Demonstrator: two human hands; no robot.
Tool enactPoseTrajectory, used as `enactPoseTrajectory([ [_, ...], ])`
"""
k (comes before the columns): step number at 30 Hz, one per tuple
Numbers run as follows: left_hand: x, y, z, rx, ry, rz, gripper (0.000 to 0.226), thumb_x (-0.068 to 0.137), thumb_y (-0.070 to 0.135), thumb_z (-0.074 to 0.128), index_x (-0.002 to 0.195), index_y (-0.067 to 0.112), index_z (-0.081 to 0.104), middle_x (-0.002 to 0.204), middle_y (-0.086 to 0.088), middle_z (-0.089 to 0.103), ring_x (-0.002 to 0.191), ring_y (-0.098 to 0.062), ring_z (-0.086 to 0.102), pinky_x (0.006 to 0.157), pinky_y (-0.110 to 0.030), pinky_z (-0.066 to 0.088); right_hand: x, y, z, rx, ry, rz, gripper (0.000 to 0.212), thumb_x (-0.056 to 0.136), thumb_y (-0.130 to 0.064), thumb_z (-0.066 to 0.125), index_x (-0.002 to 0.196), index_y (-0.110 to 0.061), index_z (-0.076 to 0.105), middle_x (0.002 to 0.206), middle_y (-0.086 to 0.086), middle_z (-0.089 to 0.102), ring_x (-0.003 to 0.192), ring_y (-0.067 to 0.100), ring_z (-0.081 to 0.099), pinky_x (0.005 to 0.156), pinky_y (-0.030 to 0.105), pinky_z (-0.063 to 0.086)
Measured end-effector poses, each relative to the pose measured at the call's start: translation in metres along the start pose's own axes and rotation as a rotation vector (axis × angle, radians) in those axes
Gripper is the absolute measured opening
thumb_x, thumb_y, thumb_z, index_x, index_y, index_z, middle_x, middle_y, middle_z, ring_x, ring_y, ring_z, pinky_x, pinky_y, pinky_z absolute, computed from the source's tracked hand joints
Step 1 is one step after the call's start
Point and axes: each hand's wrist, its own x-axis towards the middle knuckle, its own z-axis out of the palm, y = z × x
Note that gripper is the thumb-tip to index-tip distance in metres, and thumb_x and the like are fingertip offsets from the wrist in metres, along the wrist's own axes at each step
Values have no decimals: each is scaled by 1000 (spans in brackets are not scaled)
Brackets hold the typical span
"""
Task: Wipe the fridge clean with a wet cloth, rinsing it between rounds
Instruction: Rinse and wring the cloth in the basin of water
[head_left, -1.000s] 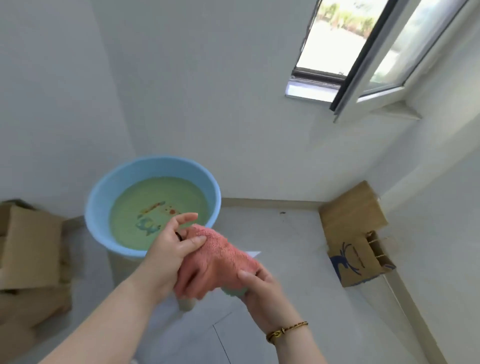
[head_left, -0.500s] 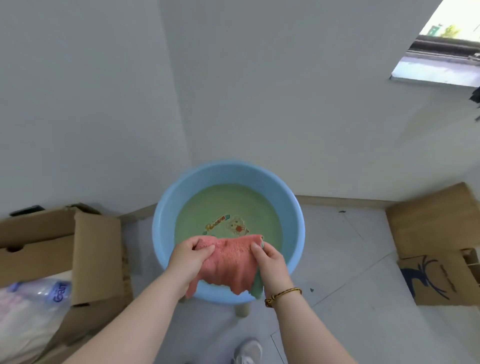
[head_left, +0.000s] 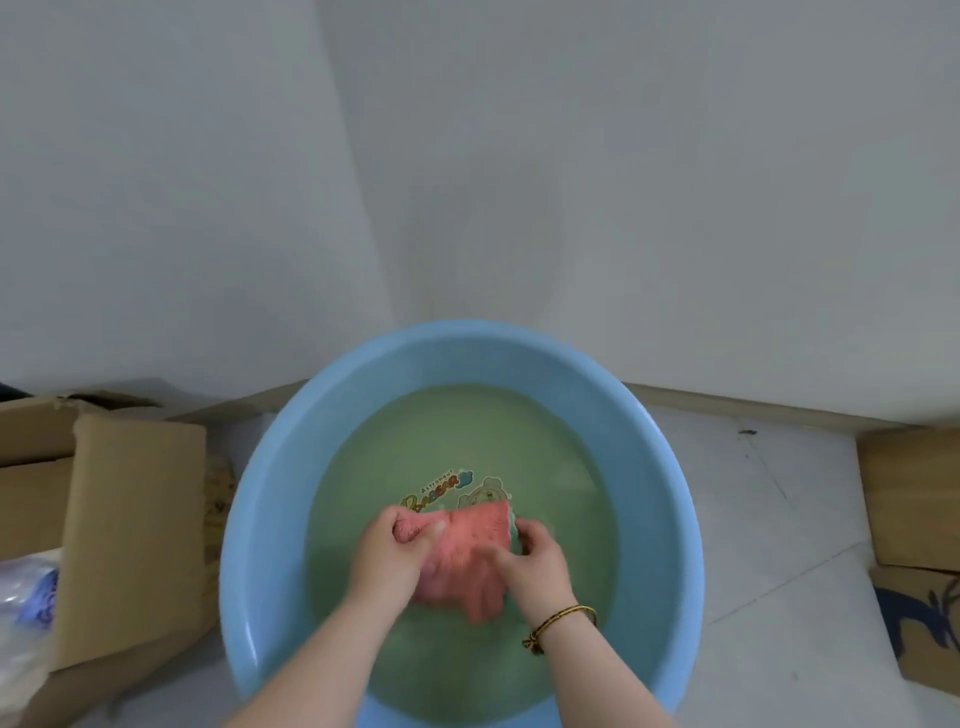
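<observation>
A pink cloth (head_left: 467, 551) with a green underside sits in the cloudy greenish water of a round blue basin (head_left: 270, 519). My left hand (head_left: 395, 556) grips the cloth's left end, fingers curled round a bunched fold. My right hand (head_left: 535, 561), with a braided bracelet on the wrist, grips the right end. Both hands are down inside the basin, at the water. A cartoon print (head_left: 452, 488) shows on the basin's bottom just beyond the cloth. No fridge is in view.
An open cardboard box (head_left: 130, 519) holding a plastic bag (head_left: 26, 597) stands close to the basin's left. More cardboard with a blue deer print (head_left: 914, 613) lies on the tiled floor at the right. White walls meet in a corner behind the basin.
Both hands have gone down from the basin's near rim into the water with the cloth. The view has dropped and closed in on the basin; the window has left the view.
</observation>
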Motion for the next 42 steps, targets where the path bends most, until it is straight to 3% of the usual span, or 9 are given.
enactPoseTrajectory([
  [3, 35, -17, 8, 121, -45, -57, 35, 78, 23, 68, 105, 5, 54, 104, -5, 60, 98, -24, 56, 80, -29, 42, 26, 0, 17, -157, -38, 25, 20, 82, -15, 63, 99, -12, 53, 95, 2, 57, 93, 19, 57, 79, 24, 44],
  [6, 59, -24, 11, 202, -104, -69, 11, 81, 20, 65, 81, 15, 55, 87, -1, 61, 83, -19, 55, 66, -24, 37, 45, 1, 28, -153, -5, 40, 16, 85, -11, 56, 73, -18, 48, 74, 0, 56, 72, 18, 54, 64, 26, 43],
  [8, 66, -25, 12, 237, -107, -66, 22, 84, 12, 60, 70, 20, 45, 72, 6, 54, 78, -18, 51, 60, -23, 29, 52, 2, 33, -178, 52, 53, 25, 86, -8, 53, 67, -21, 43, 70, -2, 53, 72, 19, 51, 54, 23, 37],
  [13, 72, -20, 14, 214, -78, -102, 11, 86, 22, 60, 83, 15, 53, 82, 1, 55, 82, -21, 55, 71, -24, 37, 58, 2, 37, -131, 118, 161, 14, 88, -4, 44, 94, -10, 55, 77, 3, 53, 75, 22, 49, 64, 20, 34],
  [19, 70, -18, 0, -79, -72, -177, 7, 82, 17, 64, 81, 14, 59, 87, -13, 65, 81, -27, 61, 77, -33, 49, 47, -3, 38, -215, 114, 86, 24, 87, -4, 45, 109, -11, 51, 103, 12, 63, 92, 28, 58, 67, 22, 37],
  [25, 51, -3, 0, -481, -108, -338, 24, 89, 34, 52, 84, 12, 60, 78, -14, 65, 68, -24, 59, 63, -29, 46, 19, -8, 54, 515, 85, 136, 21, 79, -11, 60, 62, -15, 47, 61, 2, 48, 62, 16, 43, 55, 25, 35],
  [29, 28, 21, 11, -691, -193, -421, 48, 93, 47, 33, 77, 10, 59, 62, -5, 62, 61, -20, 56, 56, -27, 42, -11, -30, 67, 472, 108, -95, 41, 79, -13, 67, 53, -17, 35, 39, -14, 35, 44, 1, 30, 45, 13, 27],
  [35, 12, 25, 18, -431, -169, -224, 44, 96, 33, 38, 68, 10, 64, 75, -15, 67, 79, -29, 64, 78, -39, 52, 2, -42, 55, 412, 315, -59, 45, 91, -15, 54, 50, -16, 36, 46, -7, 40, 49, 10, 35, 56, 27, 33],
  [42, 6, 26, 21, -410, -221, -261, 44, 94, 32, 41, 58, 9, 50, 57, -8, 51, 56, -20, 49, 55, -25, 40, -7, -30, 54, 274, 345, -89, 49, 94, -14, 48, 47, -17, 32, 45, -5, 34, 47, 11, 28, 48, 25, 26],
])
